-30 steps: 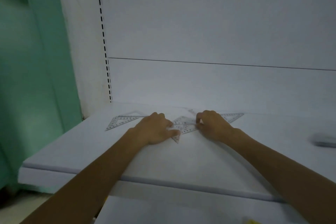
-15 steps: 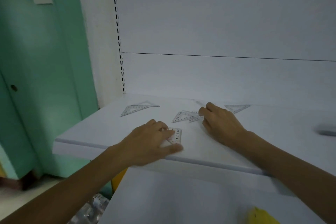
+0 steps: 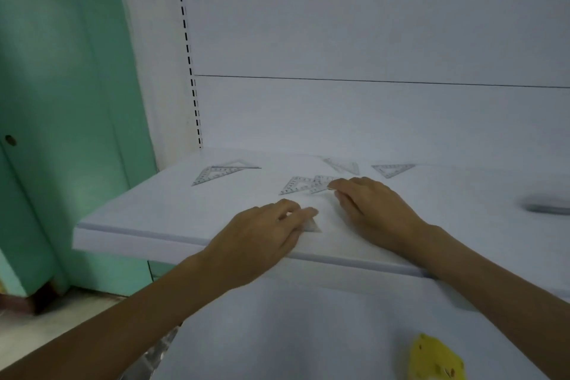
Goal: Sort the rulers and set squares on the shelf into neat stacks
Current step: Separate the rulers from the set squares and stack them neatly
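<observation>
Several clear plastic set squares lie on the white shelf [image 3: 154, 213]. My left hand [image 3: 262, 234] lies flat over a small set square [image 3: 311, 227] near the front edge; only its corner shows. My right hand [image 3: 370, 210] rests palm down, its fingertips touching a pair of overlapping set squares [image 3: 303, 185]. A larger set square [image 3: 220, 174] lies at the back left. Another set square [image 3: 344, 165] and a further one [image 3: 393, 170] lie at the back.
A blurred grey object [image 3: 547, 207] sits on the shelf at the far right. A lower white shelf [image 3: 293, 333] carries a yellow item [image 3: 435, 361]. A green door [image 3: 61, 133] stands to the left. The slotted upright [image 3: 188, 49] runs up the back panel.
My left hand has dragged the small set square from the middle pile toward the front edge. My right hand stayed by the overlapping pair. The camera view shifted left and down.
</observation>
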Demonstrator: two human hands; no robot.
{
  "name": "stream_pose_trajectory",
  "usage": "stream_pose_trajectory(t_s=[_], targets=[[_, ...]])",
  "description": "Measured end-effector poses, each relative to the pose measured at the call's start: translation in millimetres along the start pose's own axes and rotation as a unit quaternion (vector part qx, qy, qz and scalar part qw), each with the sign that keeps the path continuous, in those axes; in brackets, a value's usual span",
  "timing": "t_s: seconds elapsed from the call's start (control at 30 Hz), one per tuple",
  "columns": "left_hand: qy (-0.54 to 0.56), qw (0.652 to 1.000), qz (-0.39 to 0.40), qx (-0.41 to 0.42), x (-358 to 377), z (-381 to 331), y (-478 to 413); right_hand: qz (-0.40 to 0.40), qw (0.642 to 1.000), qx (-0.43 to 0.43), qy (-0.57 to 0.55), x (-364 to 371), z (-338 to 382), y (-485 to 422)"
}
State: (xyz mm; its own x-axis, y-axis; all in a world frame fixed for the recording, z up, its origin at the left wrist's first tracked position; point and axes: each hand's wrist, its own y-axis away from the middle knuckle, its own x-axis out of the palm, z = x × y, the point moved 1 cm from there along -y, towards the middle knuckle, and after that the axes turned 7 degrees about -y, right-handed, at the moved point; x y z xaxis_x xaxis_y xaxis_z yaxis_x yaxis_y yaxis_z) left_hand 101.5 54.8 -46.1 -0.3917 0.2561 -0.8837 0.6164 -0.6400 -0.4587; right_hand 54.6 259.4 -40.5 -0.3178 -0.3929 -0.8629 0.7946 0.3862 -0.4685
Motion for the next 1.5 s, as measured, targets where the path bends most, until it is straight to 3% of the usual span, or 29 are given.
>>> stream_pose_trajectory(t_s=[0.13, 0.27, 0.33, 0.5, 0.73, 0.93, 1.03, 1.3, 1.5], targets=[[0.072, 0.995, -0.003, -0.070, 7, 3, -31, -0.018, 0.999, 0.030, -0.001, -12, -24, 10], [0.187, 0.969, 0.088, -0.133, 18, -5, -71, -0.026, 0.996, 0.081, -0.001, -32, -60, 27], [0.213, 0.963, 0.109, -0.125, 22, -14, -90, -0.029, 0.995, 0.094, 0.000, -44, -80, 39], [0.200, 0.972, 0.091, -0.085, 35, -50, -132, -0.049, 0.993, 0.111, 0.011, -78, -132, 70], [0.185, 0.975, 0.041, -0.113, 54, -116, -187, -0.126, 0.984, 0.127, 0.026, -133, -205, 107], [0.147, 0.977, 0.051, -0.149, 69, -149, -203, -0.140, 0.979, 0.144, 0.023, -155, -253, 124], [0.143, 0.972, 0.032, -0.186, 75, -158, -205, -0.119, 0.985, 0.122, 0.023, -157, -268, 131], [0.146, 0.956, 0.025, -0.253, 79, -184, -204, 0.028, 0.994, 0.095, 0.040, -152, -295, 141], [0.146, 0.950, 0.025, -0.275, 78, -199, -207, 0.059, 0.993, 0.094, 0.036, -146, -302, 147]])
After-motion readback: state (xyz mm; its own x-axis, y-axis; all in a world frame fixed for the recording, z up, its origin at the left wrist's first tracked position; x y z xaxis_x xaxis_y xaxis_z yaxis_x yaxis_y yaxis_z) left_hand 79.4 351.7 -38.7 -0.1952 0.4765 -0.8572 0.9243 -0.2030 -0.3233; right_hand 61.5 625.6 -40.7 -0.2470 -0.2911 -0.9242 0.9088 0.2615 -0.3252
